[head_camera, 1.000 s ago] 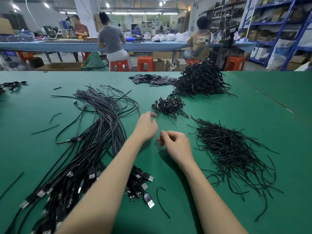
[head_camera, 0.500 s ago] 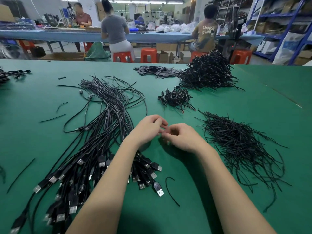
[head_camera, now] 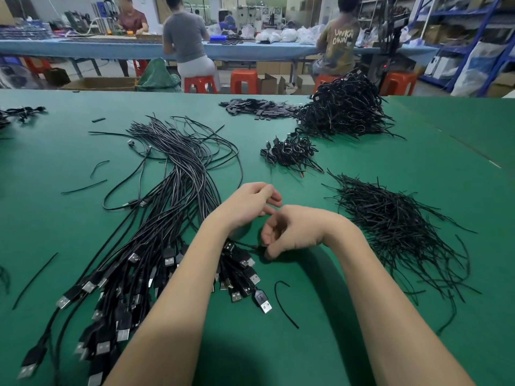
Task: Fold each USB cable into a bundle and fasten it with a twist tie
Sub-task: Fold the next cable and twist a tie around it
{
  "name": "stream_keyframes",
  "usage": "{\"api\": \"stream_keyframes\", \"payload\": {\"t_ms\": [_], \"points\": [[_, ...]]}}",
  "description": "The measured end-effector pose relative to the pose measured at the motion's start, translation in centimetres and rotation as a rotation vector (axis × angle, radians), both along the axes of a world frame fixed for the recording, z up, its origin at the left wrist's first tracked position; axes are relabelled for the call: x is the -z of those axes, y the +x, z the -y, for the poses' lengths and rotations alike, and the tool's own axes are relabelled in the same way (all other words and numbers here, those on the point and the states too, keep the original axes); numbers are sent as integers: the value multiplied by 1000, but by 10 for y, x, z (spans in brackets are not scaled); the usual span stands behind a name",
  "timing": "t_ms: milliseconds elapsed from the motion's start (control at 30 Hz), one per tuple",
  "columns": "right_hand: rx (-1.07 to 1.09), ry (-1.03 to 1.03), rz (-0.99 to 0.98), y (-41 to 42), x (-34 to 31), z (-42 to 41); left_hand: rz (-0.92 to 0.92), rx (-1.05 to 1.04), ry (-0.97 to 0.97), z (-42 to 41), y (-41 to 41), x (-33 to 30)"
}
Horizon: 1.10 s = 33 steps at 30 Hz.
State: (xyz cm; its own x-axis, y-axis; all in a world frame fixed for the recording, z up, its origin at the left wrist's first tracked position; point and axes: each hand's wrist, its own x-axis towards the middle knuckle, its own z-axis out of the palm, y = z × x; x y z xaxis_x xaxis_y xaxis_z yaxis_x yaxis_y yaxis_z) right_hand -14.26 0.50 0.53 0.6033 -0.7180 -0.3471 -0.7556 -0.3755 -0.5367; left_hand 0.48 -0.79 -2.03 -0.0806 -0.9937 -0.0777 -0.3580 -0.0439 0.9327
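- Green table (head_camera: 362, 344) fills the near field; beyond its far edge, people sit on orange stools (head_camera: 243, 80) at a blue bench.
- Loose USB cables (head_camera: 167, 196) lie fanned from 10 o'clock down to 7 o'clock, plug ends toward the viewer.
- Twist ties (head_camera: 395, 227) form a loose heap at 3 o'clock, well apart from the cables.
- Small pile of bundled cables (head_camera: 291, 151) sits at 1 o'clock; a larger black heap (head_camera: 345, 110) lies beyond it.
- One stray tie (head_camera: 284, 305) lies on the table at 6 o'clock, just beside the nearest plugs.
- Left hand (head_camera: 248, 204): fingers curled, positioned over the cable fan at centre; the frame does not show whether its grip encloses anything.
- Right hand (head_camera: 295, 229): fingers curled downward, fingertips pinching a thin black cable strand (head_camera: 245, 244) that runs from the plugs toward this hand.
- Both hands are close together, nearly touching.
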Motion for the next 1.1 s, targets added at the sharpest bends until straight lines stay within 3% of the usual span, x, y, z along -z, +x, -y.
{"api": "stream_keyframes", "payload": {"t_ms": [133, 267, 433, 500, 567, 667, 733, 900, 1100], "points": [[141, 130, 359, -20, -1, 4, 94, 43, -21, -6, 2, -8], [361, 190, 696, -41, -1, 12, 356, -7, -160, -11, 0, -17], [678, 233, 1215, -55, -3, 23, 318, 133, -246, -21, -23, -29], [625, 284, 1327, -51, -3, 24, 112, 206, -212, -26, -42, -34], [518, 380, 1331, -47, -3, 23, -297, 232, -99, -30, -59, -41], [368, 514, 1164, -39, 4, 18, -765, 173, 22, -30, -64, -52], [314, 531, 1050, -32, 9, 17, -974, 139, 74, -29, -58, -55], [256, 467, 820, -34, 5, 12, -1147, -4, 124, -25, -42, -53], [231, 607, 910, -61, -2, 10, -1405, -118, 113, -16, -21, -53]]}}
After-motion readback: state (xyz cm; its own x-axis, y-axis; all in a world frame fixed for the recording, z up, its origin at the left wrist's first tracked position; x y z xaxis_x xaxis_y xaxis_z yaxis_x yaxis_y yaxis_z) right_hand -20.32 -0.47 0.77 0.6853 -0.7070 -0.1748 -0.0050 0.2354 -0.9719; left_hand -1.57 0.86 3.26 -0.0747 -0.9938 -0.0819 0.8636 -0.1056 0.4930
